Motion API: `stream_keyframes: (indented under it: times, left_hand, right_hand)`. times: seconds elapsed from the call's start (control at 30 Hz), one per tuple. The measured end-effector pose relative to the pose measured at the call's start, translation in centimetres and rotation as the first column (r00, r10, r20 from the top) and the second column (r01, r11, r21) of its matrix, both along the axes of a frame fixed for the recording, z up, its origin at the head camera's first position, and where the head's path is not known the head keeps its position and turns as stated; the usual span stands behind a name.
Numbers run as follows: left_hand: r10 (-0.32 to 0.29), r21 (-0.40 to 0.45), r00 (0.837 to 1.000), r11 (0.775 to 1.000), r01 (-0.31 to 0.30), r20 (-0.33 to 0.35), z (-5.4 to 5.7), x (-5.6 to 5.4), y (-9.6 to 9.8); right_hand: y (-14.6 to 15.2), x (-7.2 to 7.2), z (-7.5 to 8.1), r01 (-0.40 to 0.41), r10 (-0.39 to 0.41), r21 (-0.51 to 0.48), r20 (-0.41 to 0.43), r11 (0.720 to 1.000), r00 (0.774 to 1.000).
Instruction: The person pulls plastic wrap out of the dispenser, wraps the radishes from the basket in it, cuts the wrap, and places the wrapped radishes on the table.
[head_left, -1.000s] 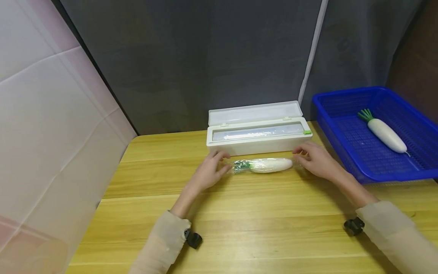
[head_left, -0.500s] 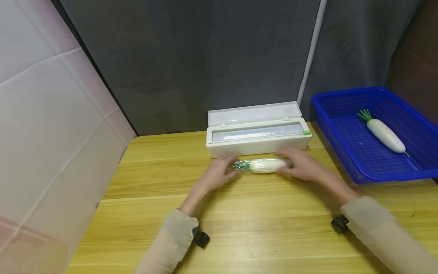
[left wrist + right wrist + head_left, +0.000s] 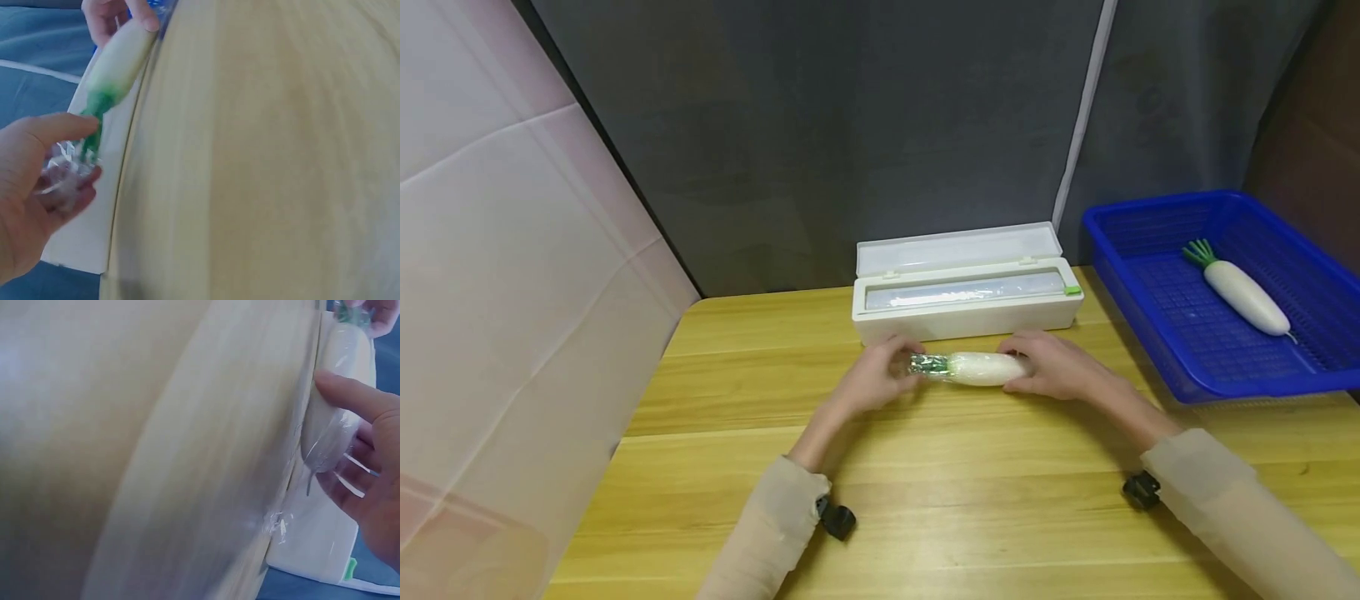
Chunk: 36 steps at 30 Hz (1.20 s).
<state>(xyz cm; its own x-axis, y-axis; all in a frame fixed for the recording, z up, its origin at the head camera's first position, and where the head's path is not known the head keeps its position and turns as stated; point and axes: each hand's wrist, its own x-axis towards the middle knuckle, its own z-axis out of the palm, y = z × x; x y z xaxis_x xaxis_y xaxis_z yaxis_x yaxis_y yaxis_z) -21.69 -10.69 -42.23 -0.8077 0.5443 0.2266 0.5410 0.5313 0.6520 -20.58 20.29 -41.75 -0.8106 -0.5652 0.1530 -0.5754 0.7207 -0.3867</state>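
Observation:
A white radish [image 3: 981, 368] with green leaf stalks, wrapped in clear plastic film, lies crosswise between my two hands in front of the white box. My left hand [image 3: 880, 375] grips the leafy end, its thumb and fingers around the green stalks and the crumpled film [image 3: 62, 169]. My right hand [image 3: 1051, 367] holds the body near the root end, thumb on the near side and fingers on the far side. In the right wrist view, film [image 3: 281, 525] trails past the thin root tip.
Behind the radish, a white cling film dispenser box [image 3: 970, 317] stands with its lid [image 3: 958, 250] raised and a green slider [image 3: 1072, 290] at its right end. At right, a blue basket [image 3: 1180, 350] holds another radish [image 3: 1247, 296]. A dark curtain hangs behind the wooden table [image 3: 970, 483].
My right hand has moved left from beyond the root end onto the radish's body. My left hand has closed in on the leafy end. The radish has turned slightly between them.

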Motion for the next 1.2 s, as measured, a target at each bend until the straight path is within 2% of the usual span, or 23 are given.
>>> stream_keyframes:
  times: [0.13, 0.2, 0.27, 0.33, 0.37, 0.43, 0.5, 0.53, 0.57, 0.63, 0.77, 0.9, 1.03, 1.2]
  left_hand:
    - [-0.017, 0.186, 0.999, 0.982, 0.023, -0.035, 0.7, 0.0, -0.3]
    - [0.000, 0.271, 0.998, 0.962, 0.016, -0.060, 1.0, 0.0, -0.3]
    - [0.022, 0.363, 0.998, 0.932, 0.000, -0.055, 1.4, 0.2, -0.2]
    - [0.027, 0.467, 1.000, 0.884, -0.019, -0.010, 1.7, 0.4, 0.1]
    - [0.018, 0.525, 1.000, 0.851, -0.028, 0.023, 1.8, 0.4, 0.3]
    - [-0.019, 0.637, 0.995, 0.769, -0.047, 0.096, 2.0, 0.7, 0.7]
    - [-0.068, 0.720, 0.984, 0.690, -0.074, 0.167, 2.1, 1.0, 1.2]
    - [-0.086, 0.743, 0.977, 0.663, -0.089, 0.194, 2.1, 1.1, 1.5]
    - [-0.106, 0.758, 0.970, 0.645, -0.099, 0.218, 2.1, 1.3, 1.7]
    - [-0.130, 0.759, 0.956, 0.640, -0.120, 0.261, 2.1, 1.6, 2.3]
    - [-0.159, 0.735, 0.935, 0.664, -0.137, 0.317, 2.2, 2.3, 3.4]
    - [-0.163, 0.729, 0.925, 0.667, -0.152, 0.342, 2.3, 2.6, 4.3]
    - [-0.142, 0.738, 0.923, 0.648, -0.186, 0.357, 2.5, 2.9, 5.0]
    - [-0.067, 0.755, 0.926, 0.602, -0.260, 0.372, 2.9, 3.1, 5.7]
  right_hand:
    - [0.0, 0.3, 0.2, 0.015, -0.018, -0.070, -0.048, 0.997, 0.999]
    - [-0.1, 0.4, 0.2, 0.014, -0.024, -0.126, -0.076, 0.992, 0.997]
    - [-0.1, 0.5, 0.3, 0.007, -0.027, -0.183, -0.105, 0.983, 0.994]
    - [-0.1, 0.5, 0.4, -0.007, -0.027, -0.235, -0.142, 0.972, 0.990]
    - [-0.2, 0.5, 0.5, -0.014, -0.028, -0.258, -0.159, 0.966, 0.987]
    - [-0.4, 0.6, 0.7, -0.030, -0.029, -0.299, -0.191, 0.954, 0.981]
    - [-0.7, 0.7, 0.8, -0.043, -0.031, -0.336, -0.211, 0.941, 0.977]
    - [-0.9, 0.8, 0.9, -0.048, -0.032, -0.356, -0.217, 0.933, 0.976]
    - [-1.0, 0.8, 1.1, -0.052, -0.034, -0.376, -0.220, 0.925, 0.975]
    - [-1.5, 1.0, 1.3, -0.058, -0.040, -0.412, -0.225, 0.909, 0.974]
    - [-2.4, 1.3, 1.6, -0.070, -0.046, -0.466, -0.234, 0.882, 0.971]
    - [-3.4, 1.6, 1.6, -0.075, -0.061, -0.494, -0.254, 0.866, 0.965]
    - [-4.4, 1.9, 1.7, -0.059, -0.095, -0.519, -0.265, 0.853, 0.960]
    - [-5.6, 2.3, 1.7, -0.029, -0.132, -0.555, -0.248, 0.831, 0.960]
